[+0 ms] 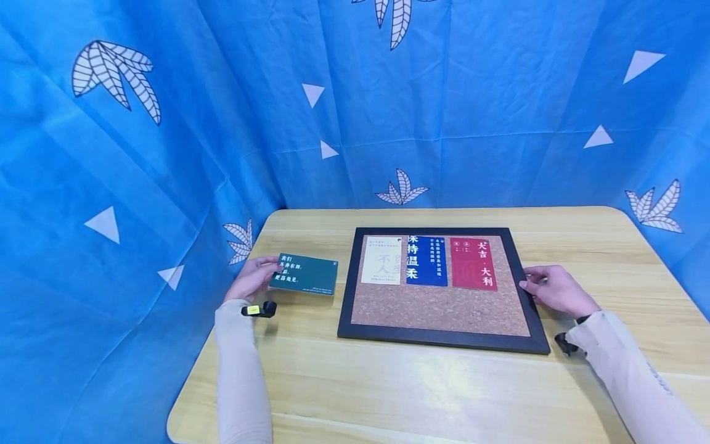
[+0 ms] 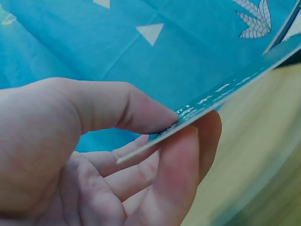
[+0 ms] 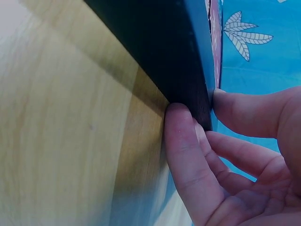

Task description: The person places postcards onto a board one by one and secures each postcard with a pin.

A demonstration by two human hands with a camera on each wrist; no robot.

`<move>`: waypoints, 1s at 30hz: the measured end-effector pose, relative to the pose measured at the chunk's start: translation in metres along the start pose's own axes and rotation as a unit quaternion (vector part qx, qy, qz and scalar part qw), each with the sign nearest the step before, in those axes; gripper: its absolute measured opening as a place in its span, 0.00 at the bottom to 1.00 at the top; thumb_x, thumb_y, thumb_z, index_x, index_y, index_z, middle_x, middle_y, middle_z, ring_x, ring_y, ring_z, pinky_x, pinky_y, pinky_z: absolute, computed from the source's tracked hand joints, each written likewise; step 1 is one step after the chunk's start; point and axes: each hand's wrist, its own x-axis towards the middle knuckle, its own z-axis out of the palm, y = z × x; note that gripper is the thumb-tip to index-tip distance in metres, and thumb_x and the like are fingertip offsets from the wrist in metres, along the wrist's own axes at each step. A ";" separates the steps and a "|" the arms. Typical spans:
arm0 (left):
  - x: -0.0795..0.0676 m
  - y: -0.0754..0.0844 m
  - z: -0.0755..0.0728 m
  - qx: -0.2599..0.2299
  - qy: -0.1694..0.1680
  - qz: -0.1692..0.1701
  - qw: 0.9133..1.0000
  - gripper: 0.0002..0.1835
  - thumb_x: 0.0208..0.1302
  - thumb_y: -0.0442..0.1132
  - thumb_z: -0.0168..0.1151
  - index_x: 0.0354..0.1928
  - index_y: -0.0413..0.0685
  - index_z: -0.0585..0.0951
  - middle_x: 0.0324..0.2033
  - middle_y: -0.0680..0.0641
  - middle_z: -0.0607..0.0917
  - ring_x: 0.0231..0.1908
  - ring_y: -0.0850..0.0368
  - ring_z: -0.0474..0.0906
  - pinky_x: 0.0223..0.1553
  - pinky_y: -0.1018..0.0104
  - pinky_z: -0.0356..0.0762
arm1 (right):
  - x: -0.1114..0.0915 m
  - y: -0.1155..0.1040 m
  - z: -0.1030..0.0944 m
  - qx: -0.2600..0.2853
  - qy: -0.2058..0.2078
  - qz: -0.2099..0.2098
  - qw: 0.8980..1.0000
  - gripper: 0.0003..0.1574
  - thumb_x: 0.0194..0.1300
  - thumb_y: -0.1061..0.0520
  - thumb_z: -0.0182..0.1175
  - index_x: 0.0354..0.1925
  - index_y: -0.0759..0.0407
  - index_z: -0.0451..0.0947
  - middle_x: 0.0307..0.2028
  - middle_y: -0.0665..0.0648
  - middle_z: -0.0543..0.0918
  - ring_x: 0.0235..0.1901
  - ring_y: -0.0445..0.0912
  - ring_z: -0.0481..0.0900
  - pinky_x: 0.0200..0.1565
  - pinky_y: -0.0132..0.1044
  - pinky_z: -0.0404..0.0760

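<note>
A dark green card [image 1: 310,275] with white lettering is held by my left hand [image 1: 251,279] at its left end. In the left wrist view, the thumb lies on the printed face and the fingers are behind the card's thin edge [image 2: 211,110]. My right hand [image 1: 561,290] pinches the right side of a black-framed cork board [image 1: 432,313]. Seen from the right wrist, its thumb is on the front of the frame [image 3: 155,42] and a finger is against the side and back. A cream card [image 1: 381,265], a blue card [image 1: 426,262] and a red card [image 1: 471,265] sit in a row along the board's upper part.
The board rests on a light wooden table [image 1: 388,388] with rounded corners. Behind the table and at its left hangs a blue curtain [image 1: 222,123] with white leaf and triangle prints. Small black cameras are worn on both wrists.
</note>
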 end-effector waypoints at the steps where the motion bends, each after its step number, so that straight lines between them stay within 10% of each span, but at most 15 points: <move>1: 0.000 0.001 0.002 -0.007 -0.002 0.004 1.000 0.30 0.74 0.41 0.60 0.73 0.38 0.67 0.39 0.59 0.84 0.19 0.71 0.72 0.23 0.76 0.73 | 0.000 0.000 0.000 0.001 -0.001 0.001 1.000 0.35 0.77 0.56 0.56 0.70 0.82 0.63 0.51 0.75 0.80 0.38 0.48 0.82 0.35 0.36 0.85; 30: 0.004 0.033 0.076 -0.137 -0.084 0.043 0.986 0.13 0.67 0.25 0.63 0.50 0.44 0.76 0.30 0.54 0.88 0.25 0.66 0.85 0.29 0.73 0.85 | 0.002 0.000 0.000 0.000 0.000 -0.006 1.000 0.35 0.77 0.57 0.56 0.69 0.81 0.64 0.50 0.75 0.81 0.37 0.48 0.82 0.34 0.35 0.84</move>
